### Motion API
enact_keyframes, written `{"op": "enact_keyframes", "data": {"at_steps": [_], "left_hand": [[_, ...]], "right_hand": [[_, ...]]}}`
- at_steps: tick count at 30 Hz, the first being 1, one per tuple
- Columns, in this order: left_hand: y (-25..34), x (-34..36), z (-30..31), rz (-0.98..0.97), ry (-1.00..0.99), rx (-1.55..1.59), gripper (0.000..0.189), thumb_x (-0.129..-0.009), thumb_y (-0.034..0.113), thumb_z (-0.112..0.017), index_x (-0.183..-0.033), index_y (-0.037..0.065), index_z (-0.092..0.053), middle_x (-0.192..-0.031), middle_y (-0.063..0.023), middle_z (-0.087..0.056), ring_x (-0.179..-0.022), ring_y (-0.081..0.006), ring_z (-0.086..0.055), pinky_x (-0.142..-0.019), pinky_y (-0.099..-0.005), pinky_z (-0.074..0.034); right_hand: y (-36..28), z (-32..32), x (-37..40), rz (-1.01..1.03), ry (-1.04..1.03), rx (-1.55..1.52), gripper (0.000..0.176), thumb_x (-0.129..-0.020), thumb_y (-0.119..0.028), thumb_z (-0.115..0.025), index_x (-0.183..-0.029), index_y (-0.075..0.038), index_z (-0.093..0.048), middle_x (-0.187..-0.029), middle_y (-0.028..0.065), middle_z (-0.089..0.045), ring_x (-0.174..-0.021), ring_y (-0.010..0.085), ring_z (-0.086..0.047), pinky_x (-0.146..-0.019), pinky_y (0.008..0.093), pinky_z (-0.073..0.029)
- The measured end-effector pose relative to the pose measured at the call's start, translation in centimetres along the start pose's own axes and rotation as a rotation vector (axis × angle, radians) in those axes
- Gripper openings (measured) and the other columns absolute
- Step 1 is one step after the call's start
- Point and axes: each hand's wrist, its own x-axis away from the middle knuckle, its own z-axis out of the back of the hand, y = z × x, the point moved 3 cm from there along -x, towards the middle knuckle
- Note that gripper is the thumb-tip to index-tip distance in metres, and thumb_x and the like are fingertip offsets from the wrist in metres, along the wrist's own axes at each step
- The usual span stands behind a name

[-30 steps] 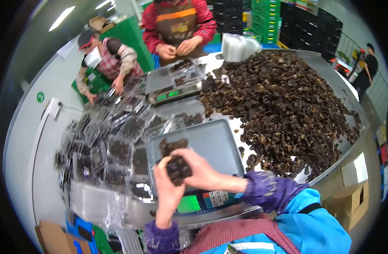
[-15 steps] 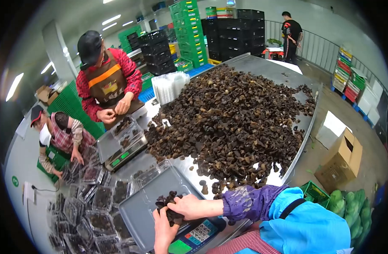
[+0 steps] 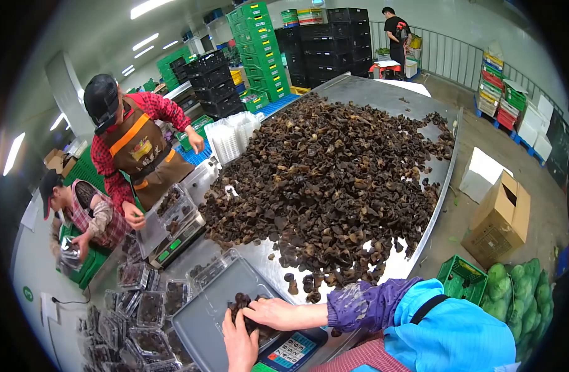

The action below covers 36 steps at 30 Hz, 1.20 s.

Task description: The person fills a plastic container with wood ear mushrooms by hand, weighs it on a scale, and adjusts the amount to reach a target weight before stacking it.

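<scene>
My left hand point(image 3: 240, 342) and my right hand point(image 3: 273, 312) meet over the grey tray of a digital scale point(image 3: 194, 319). Between them is a dark clump of wood ear mushrooms point(image 3: 241, 302), with fingers of both hands pressed round it. A clear plastic box point(image 3: 216, 271) lies at the tray's far edge, its lower part hard to make out. The scale's keypad point(image 3: 290, 351) shows just below my right wrist. Beyond my hands, a big heap of wood ear mushrooms point(image 3: 334, 186) covers much of the metal table point(image 3: 396, 263).
Filled clear boxes point(image 3: 149, 310) are piled at left. Across the table a co-worker point(image 3: 135, 142) stands by a second scale point(image 3: 173, 245); another person point(image 3: 86, 217) handles a box over a green crate. Stacked empty clear trays point(image 3: 233, 137) stand behind. A cardboard box point(image 3: 498, 220) sits at right.
My hands remain together on the mushrooms, pressing lower over the tray. The co-worker opposite has spread both arms apart. The person at left has lifted a clear box. The view has shifted slightly.
</scene>
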Motion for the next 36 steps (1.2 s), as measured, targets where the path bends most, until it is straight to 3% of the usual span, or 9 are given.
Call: {"op": "enact_keyframes", "data": {"at_steps": [5, 9, 12, 15, 19, 22, 29, 31, 36], "left_hand": [[-1.1, 0.4, -0.8, 0.040, -0.065, -0.025, 0.059, -0.078, 0.012, -0.064, -0.131, 0.001, -0.040, -0.128, -0.0248, -0.043, -0.115, -0.0423, -0.041, -0.099, -0.0469, -0.033], [-0.4, 0.8, 1.5, 0.003, -0.102, -0.043, 0.057, -0.077, 0.013, -0.068, -0.128, 0.005, -0.044, -0.127, -0.0237, -0.045, -0.117, -0.0396, -0.043, -0.100, -0.0454, -0.035], [-0.5, 1.4, 3.5, 0.051, -0.118, 0.007, 0.064, -0.068, 0.009, -0.071, -0.126, 0.004, -0.044, -0.131, -0.0234, -0.037, -0.119, -0.0412, -0.041, -0.101, -0.0420, -0.035], [-1.2, 2.8, 5.9, 0.163, -0.052, 0.140, 0.059, -0.072, 0.008, -0.067, -0.127, 0.006, -0.045, -0.135, -0.0224, -0.038, -0.121, -0.0391, -0.042, -0.102, -0.0398, -0.034], [-3.4, 4.8, 8.0, 0.349, 0.091, 0.232, 0.051, -0.073, 0.007, -0.065, -0.121, 0.003, -0.050, -0.127, -0.0195, -0.048, -0.121, -0.0348, -0.044, -0.102, -0.0387, -0.034], [-4.8, 6.3, 8.7, 0.464, 0.144, 0.289, 0.047, -0.075, 0.009, -0.065, -0.121, 0.008, -0.052, -0.123, -0.0122, -0.052, -0.114, -0.0270, -0.051, -0.087, -0.0351, -0.044], [-6.1, 8.3, 8.7, 0.509, 0.197, 0.361, 0.043, -0.077, 0.010, -0.064, -0.119, 0.008, -0.054, -0.114, -0.0098, -0.057, -0.101, -0.0243, -0.056, -0.082, -0.0338, -0.046], [-6.2, 8.6, 8.5, 0.533, 0.216, 0.392, 0.043, -0.078, 0.011, -0.064, -0.119, 0.008, -0.054, -0.114, -0.0098, -0.057, -0.101, -0.0245, -0.056, -0.082, -0.0344, -0.046], [-6.6, 8.7, 8.0, 0.525, 0.194, 0.446, 0.043, -0.079, 0.014, -0.064, -0.120, 0.008, -0.053, -0.116, -0.0104, -0.057, -0.101, -0.0249, -0.057, -0.084, -0.0368, -0.047]], "right_hand": [[0.2, 5.6, 1.2, 0.088, 0.091, -0.179, 0.052, -0.068, -0.007, -0.065, -0.116, -0.005, -0.045, -0.113, 0.0131, -0.048, -0.100, 0.0322, -0.054, -0.073, 0.0403, -0.052], [7.8, 8.5, 3.6, -0.151, 0.194, 0.144, 0.056, -0.066, -0.015, -0.071, -0.116, -0.010, -0.047, -0.110, 0.0126, -0.052, -0.094, 0.0315, -0.057, -0.068, 0.0421, -0.053], [12.2, 10.7, 7.5, -0.575, -0.007, 0.308, 0.065, -0.064, -0.018, -0.076, -0.121, -0.012, -0.046, -0.120, 0.0129, -0.047, -0.103, 0.0352, -0.051, -0.076, 0.0470, -0.051], [16.2, 7.2, 13.7, -0.627, -0.148, 0.460, 0.075, -0.062, -0.017, -0.077, -0.129, -0.022, -0.043, -0.117, 0.0150, -0.046, -0.101, 0.0379, -0.051, -0.077, 0.0483, -0.050], [16.0, 5.3, 16.7, -0.579, -0.226, 0.368, 0.052, -0.065, -0.009, -0.070, -0.114, -0.016, -0.054, -0.107, 0.0164, -0.051, -0.095, 0.0379, -0.056, -0.077, 0.0448, -0.050], [15.4, 6.6, 16.4, -0.523, -0.107, 0.253, 0.036, -0.065, -0.010, -0.070, -0.099, -0.010, -0.059, -0.093, 0.0159, -0.055, -0.087, 0.0367, -0.059, -0.074, 0.0450, -0.049], [14.0, 9.4, 13.7, -0.476, 0.069, 0.202, 0.021, -0.079, -0.016, -0.064, -0.095, -0.003, -0.057, -0.083, 0.0192, -0.061, -0.083, 0.0376, -0.059, -0.070, 0.0447, -0.046], [13.4, 10.0, 12.8, -0.492, 0.078, 0.152, 0.022, -0.083, -0.015, -0.061, -0.097, 0.000, -0.055, -0.082, 0.0212, -0.061, -0.078, 0.0386, -0.059, -0.068, 0.0400, -0.046], [9.7, 11.9, 9.2, -0.483, 0.198, -0.128, 0.019, -0.089, -0.015, -0.055, -0.099, 0.001, -0.053, -0.074, 0.0108, -0.055, -0.068, 0.0148, -0.048, -0.062, 0.0279, -0.041]]}}
